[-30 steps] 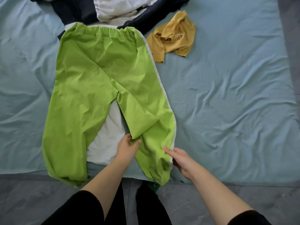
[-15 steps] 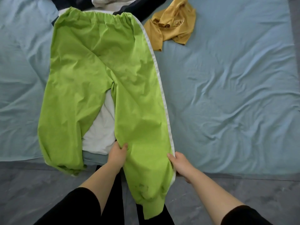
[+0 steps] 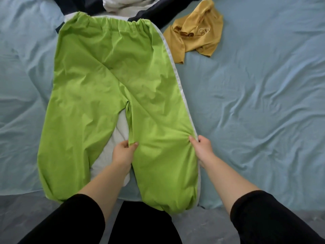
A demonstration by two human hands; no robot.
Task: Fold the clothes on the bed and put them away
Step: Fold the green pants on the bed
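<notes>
Bright green trousers (image 3: 109,81) with a white side stripe lie spread flat on the bed, waistband at the far end, both legs running toward me and hanging over the near edge. My left hand (image 3: 123,152) pinches the inner seam of the right leg. My right hand (image 3: 202,147) grips the striped outer edge of the same leg. A white garment (image 3: 114,148) shows between the two legs, under the trousers.
A crumpled mustard-yellow garment (image 3: 195,34) lies at the far right of the trousers. A dark navy and white garment (image 3: 126,7) sits beyond the waistband. The light blue sheet (image 3: 255,103) is wrinkled to the right. Grey floor (image 3: 202,226) runs along the near edge.
The right trouser leg was folded over and bunched a second ago; it now lies flattened and straight. Both hands moved up the leg and took hold of its two edges.
</notes>
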